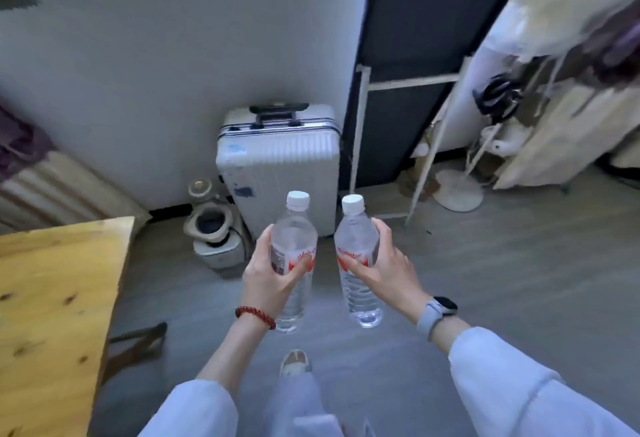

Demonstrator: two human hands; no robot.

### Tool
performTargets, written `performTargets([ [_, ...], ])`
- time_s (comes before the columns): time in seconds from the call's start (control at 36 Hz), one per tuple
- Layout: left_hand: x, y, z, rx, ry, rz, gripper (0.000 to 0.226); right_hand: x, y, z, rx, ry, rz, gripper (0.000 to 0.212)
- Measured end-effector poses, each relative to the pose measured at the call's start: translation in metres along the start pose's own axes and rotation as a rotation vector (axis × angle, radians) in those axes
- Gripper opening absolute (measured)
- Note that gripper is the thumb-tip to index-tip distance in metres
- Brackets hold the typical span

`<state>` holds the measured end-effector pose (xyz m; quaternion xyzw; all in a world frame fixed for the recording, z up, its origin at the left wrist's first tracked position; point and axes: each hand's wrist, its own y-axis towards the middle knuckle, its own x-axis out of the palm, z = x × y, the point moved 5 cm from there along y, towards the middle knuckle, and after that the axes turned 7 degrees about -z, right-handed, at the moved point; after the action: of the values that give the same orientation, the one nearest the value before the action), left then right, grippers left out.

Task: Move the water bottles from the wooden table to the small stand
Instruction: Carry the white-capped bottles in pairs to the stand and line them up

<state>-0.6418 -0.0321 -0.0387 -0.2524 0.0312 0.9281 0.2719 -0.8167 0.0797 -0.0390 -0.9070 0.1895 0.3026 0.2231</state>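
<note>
I hold two clear water bottles with white caps and red-and-white labels upright in front of me, above the floor. My left hand [268, 275], with a red bead bracelet at the wrist, grips the left bottle [293, 228] around its label. My right hand [388, 268], with a grey watch on the wrist, grips the right bottle [355, 232] the same way. The wooden table [52, 305] lies at the left, and what shows of its top is bare. No small stand is recognisable in view.
A white suitcase [278, 162] stands against the wall straight ahead, with a small grey appliance [214, 232] on the floor beside it. A white metal rack [415, 145], a fan base [457, 190] and covered clothes are at the right. Grey floor lies between.
</note>
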Motion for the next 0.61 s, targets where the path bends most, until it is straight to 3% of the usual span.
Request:
performTargets([
  [0.36, 0.341, 0.087, 0.186, 0.284, 0.084, -0.619, 0.077, -0.242, -0.041, 0.245, 0.406, 0.129, 0.44, 0.07],
  [0.61, 0.578, 0.113, 0.329, 0.426, 0.091, -0.826, 0.074, -0.409, -0.079, 0.39, 0.63, 0.237, 0.702, 0.069],
])
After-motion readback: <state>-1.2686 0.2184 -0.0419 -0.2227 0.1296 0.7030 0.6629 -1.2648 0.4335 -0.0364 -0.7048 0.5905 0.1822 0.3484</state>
